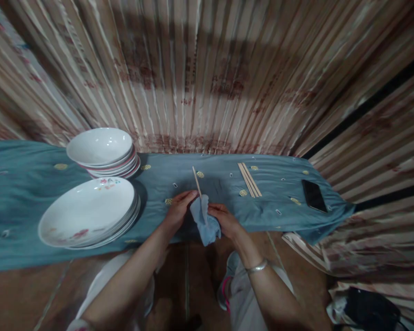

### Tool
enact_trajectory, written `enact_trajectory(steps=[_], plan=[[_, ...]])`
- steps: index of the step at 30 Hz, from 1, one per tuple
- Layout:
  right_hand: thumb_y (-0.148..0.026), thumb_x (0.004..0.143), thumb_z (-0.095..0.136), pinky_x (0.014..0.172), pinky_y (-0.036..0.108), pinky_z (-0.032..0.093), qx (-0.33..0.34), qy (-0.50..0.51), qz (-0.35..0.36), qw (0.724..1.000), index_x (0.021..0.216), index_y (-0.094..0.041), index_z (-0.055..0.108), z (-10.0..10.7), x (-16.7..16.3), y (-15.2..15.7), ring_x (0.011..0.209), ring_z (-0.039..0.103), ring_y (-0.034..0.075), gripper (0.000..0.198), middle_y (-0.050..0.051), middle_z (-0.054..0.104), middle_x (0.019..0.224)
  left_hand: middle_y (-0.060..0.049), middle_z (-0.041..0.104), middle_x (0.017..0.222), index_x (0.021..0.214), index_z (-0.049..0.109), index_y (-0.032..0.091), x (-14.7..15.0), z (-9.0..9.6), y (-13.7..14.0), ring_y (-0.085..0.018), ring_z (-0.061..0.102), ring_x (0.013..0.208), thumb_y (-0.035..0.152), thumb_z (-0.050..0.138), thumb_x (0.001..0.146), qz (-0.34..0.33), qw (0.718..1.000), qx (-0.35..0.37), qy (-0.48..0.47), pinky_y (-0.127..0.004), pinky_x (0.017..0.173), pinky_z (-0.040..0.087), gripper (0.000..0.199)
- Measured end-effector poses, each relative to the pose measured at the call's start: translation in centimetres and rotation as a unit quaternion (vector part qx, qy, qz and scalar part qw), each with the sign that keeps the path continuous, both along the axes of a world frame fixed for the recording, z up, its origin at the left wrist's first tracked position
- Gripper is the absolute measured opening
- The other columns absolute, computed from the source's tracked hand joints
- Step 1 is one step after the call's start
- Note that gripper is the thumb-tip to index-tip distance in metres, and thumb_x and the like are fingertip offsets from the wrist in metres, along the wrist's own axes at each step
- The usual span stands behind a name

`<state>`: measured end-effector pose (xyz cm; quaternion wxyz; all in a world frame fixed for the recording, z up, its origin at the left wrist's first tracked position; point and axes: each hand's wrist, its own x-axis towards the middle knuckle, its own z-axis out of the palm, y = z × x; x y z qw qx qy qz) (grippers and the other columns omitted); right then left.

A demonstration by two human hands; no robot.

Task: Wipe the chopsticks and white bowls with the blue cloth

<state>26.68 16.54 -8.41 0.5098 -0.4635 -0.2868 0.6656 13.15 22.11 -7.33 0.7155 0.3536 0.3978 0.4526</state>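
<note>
- Right hand (224, 218): thumb and fingers clamped on the right side of a pale blue, soft fabric cloth (209, 232).
- Left hand (182, 207): fingertips bunched at the cloth's upper left edge, just beside a thin, light wooden stick (196, 180). Can't tell if they pinch stick, cloth or both.
- Stick: upper length bare, tilted, tip pointing away from the wearer; lower part goes into the cloth folds. Both sit at the near edge of the teal, pineapple-print tablecloth (221, 177).
- Progress, my read: mid-work on this one stick. A few loose light wooden sticks (252, 179) lie to the right, nobody touching them; handled or waiting, can't tell.
- Farther out: stacked white ceramic bowls (100, 147) and floral-rimmed white plates (86, 209) on the left; flat black rectangular phone-like object (313, 195) far right.
- Hidden: stick's lower end, some fingertips. Exact loose-stick count is hard to make out. Dark item (370, 308) bottom right is unclear.
</note>
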Motion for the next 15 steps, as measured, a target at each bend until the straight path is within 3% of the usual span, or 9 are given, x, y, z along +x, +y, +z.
enact_trajectory(steps=[7, 15], plan=[[-0.038, 0.053, 0.082, 0.049, 0.019, 0.038, 0.0, -0.017, 0.054, 0.998, 0.067, -0.016, 0.071, 0.3, -0.3, -0.3, 0.047, 0.052, 0.007, 0.028, -0.003, 0.064, 0.055, -0.001, 0.068, 0.061, 0.065, 0.071, 0.015, -0.3, 0.2, 0.1, -0.012, 0.058, 0.055, 0.036, 0.083, 0.047, -0.002, 1.0, -0.026, 0.011, -0.023, 0.056, 0.044, 0.03], [-0.042, 0.057, 0.08, 0.051, 0.019, 0.039, -0.014, -0.027, 0.116, 0.993, 0.071, -0.014, 0.072, 0.4, -0.6, -0.7, 0.049, 0.054, 0.008, 0.032, -0.002, 0.065, 0.056, 0.002, 0.062, 0.058, 0.07, 0.072, 0.013, -1.6, 0.2, 1.7, -0.005, 0.051, 0.053, 0.029, 0.083, 0.049, 0.029, 0.999, -0.03, -0.021, -0.018, 0.054, 0.041, 0.028]])
